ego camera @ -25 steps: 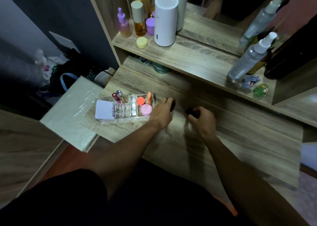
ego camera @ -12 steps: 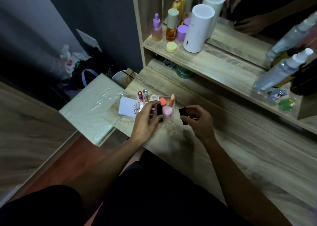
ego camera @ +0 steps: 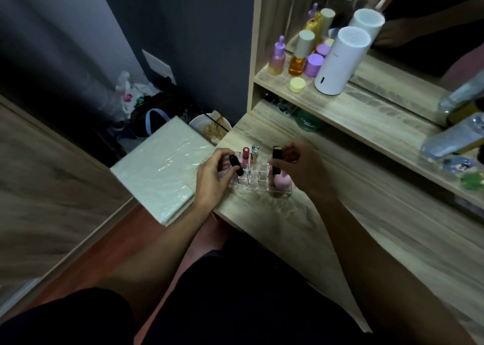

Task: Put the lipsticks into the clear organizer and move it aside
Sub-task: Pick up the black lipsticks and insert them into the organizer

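A clear organizer (ego camera: 258, 181) with small compartments sits near the left end of the wooden desk. A pink lipstick (ego camera: 245, 156) and a silver-capped tube (ego camera: 254, 153) stand upright in its back row; a pink sponge (ego camera: 282, 182) rests in its right part. My left hand (ego camera: 212, 178) holds a black lipstick (ego camera: 236, 165), tilted, over the organizer's left compartments. My right hand (ego camera: 301, 169) holds a second black lipstick (ego camera: 276, 160) upright above the right compartments. My left hand hides the organizer's left end.
A raised shelf (ego camera: 366, 109) behind carries a white cylinder (ego camera: 340, 59), purple and amber bottles (ego camera: 298, 56), a yellow jar (ego camera: 297, 85) and spray bottles (ego camera: 450, 137). A green jar (ego camera: 309, 122) sits under the shelf. A white plastic-wrapped box (ego camera: 159, 169) adjoins the desk's left edge.
Both hands moved from the desk surface to over the organizer, each carrying a black lipstick. The camera view swung left and closer.
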